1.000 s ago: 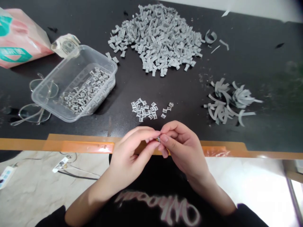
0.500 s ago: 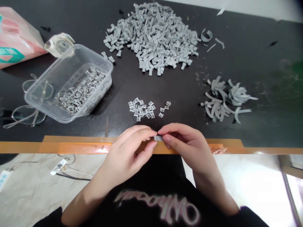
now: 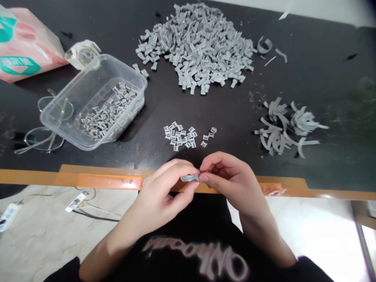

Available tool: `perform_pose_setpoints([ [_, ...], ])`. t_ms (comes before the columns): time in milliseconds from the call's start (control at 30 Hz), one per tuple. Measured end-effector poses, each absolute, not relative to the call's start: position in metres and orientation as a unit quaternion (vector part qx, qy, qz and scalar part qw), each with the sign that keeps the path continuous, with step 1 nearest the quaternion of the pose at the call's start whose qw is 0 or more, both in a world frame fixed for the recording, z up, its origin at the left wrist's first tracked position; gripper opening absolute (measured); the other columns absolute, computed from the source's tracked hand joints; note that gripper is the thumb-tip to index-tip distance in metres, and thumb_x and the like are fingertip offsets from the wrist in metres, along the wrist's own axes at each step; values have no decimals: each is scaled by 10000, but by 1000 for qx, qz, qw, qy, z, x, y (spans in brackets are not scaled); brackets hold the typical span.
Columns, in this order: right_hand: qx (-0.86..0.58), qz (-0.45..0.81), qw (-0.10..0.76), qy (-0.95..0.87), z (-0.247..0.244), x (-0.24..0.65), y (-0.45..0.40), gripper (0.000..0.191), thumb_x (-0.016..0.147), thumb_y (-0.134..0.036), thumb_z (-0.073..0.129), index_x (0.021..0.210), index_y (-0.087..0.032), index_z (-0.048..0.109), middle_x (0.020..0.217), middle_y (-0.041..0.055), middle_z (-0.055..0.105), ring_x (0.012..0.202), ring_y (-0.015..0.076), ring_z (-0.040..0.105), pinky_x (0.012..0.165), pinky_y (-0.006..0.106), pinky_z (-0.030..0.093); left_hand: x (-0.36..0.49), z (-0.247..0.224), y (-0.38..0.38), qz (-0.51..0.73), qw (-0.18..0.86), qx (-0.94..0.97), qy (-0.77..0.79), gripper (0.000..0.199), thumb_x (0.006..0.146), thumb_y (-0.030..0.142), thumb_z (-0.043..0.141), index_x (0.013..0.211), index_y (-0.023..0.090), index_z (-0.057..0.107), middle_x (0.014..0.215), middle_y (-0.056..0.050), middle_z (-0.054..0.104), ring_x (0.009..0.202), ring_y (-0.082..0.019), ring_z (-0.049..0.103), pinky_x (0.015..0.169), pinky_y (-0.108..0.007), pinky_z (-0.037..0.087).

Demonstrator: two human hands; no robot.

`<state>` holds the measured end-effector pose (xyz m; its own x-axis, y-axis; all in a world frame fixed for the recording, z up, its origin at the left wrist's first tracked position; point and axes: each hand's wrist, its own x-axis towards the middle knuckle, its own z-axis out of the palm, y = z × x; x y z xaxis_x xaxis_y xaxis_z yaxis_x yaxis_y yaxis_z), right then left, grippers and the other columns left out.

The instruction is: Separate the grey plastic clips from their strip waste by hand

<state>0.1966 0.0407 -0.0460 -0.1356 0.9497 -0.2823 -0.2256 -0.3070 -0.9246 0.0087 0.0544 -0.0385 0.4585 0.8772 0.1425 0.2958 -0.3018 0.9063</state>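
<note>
At the table's front edge my left hand (image 3: 167, 188) pinches a short grey strip (image 3: 188, 178) between thumb and forefinger. The strip's curved length now points toward my left palm. A small pale slider buckle (image 3: 197, 178) appears to sit at its right end. My right hand (image 3: 232, 176) closes thumb and fingertips on that end; the fingers partly hide it. Just beyond my hands lies a small cluster of loose slider buckles (image 3: 179, 135), with several more beside it. To the right rests a loose heap of curled grey strips (image 3: 277, 141).
A large pile of folded grey pieces (image 3: 202, 47) covers the back middle. On the left stand a clear plastic tub (image 3: 61, 129) holding many buckles, eyeglasses (image 3: 44, 139), a tape roll (image 3: 82, 55) and a pink bag (image 3: 32, 43). Orange tape (image 3: 110, 181) lines the front edge.
The grey strip has shifted: its length now shows toward my left hand, with the buckle at my right fingertips. The view has swung slightly left.
</note>
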Motion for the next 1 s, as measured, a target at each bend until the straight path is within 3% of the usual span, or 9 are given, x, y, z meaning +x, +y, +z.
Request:
perform_pose_setpoints([
  [100, -446, 665, 470, -371, -47, 200, 38, 34, 837, -228, 785, 865, -231, 766, 690, -13, 697, 629, 111, 637, 611, 223, 539, 11, -42, 51, 348, 490, 682, 416, 163, 902, 112, 626, 1015, 216, 679, 949, -33, 721, 863, -151, 684, 780, -246, 557],
  [167, -428, 670, 481, -370, -48, 203, 36, 65, 884, -232, 735, 916, -250, 789, 752, 4, 734, 688, 129, 670, 659, 246, 564, 12, -43, 49, 370, 542, 616, 436, 151, 913, 141, 632, 1028, 214, 697, 937, -36, 727, 816, -146, 690, 742, -241, 565],
  [267, -437, 660, 476, -383, -50, 208, 36, 115, 845, -207, 773, 937, -266, 808, 899, 30, 779, 815, 173, 719, 745, 296, 599, 14, -42, 51, 394, 603, 545, 429, 109, 902, 167, 665, 986, 209, 721, 892, -29, 732, 744, -126, 675, 667, -210, 558],
  [367, -421, 650, 476, -416, -52, 210, 40, 80, 820, -229, 799, 889, -264, 821, 868, 37, 781, 811, 192, 727, 743, 321, 614, 17, -40, 53, 396, 636, 524, 404, 98, 891, 157, 678, 945, 217, 734, 869, -15, 725, 743, -111, 660, 661, -183, 547],
  [467, -385, 641, 483, -456, -51, 209, 41, 90, 812, -217, 805, 881, -270, 828, 826, 31, 771, 767, 184, 717, 717, 312, 609, 20, -38, 54, 391, 654, 502, 408, 98, 907, 164, 663, 955, 217, 730, 889, -18, 721, 757, -109, 658, 670, -179, 546],
  [700, -441, 617, 487, -433, -42, 205, 33, 139, 912, -230, 699, 960, -282, 818, 929, 33, 794, 861, 194, 747, 828, 337, 612, 19, -34, 51, 371, 685, 457, 430, 90, 932, 206, 645, 965, 203, 728, 881, -29, 724, 740, -117, 665, 695, -205, 561],
  [833, -412, 643, 486, -426, -49, 209, 37, 109, 807, -211, 809, 902, -260, 824, 867, 35, 798, 794, 193, 750, 748, 316, 628, 19, -37, 51, 361, 686, 465, 429, 82, 904, 237, 689, 954, 195, 739, 842, -30, 725, 716, -122, 658, 667, -208, 559],
  [1000, -385, 627, 491, -467, -52, 212, 42, 75, 854, -264, 772, 894, -262, 835, 823, 42, 795, 769, 198, 744, 727, 325, 620, 20, -38, 49, 369, 673, 477, 428, 94, 919, 241, 673, 973, 205, 741, 824, -17, 719, 672, -107, 641, 642, -198, 551],
])
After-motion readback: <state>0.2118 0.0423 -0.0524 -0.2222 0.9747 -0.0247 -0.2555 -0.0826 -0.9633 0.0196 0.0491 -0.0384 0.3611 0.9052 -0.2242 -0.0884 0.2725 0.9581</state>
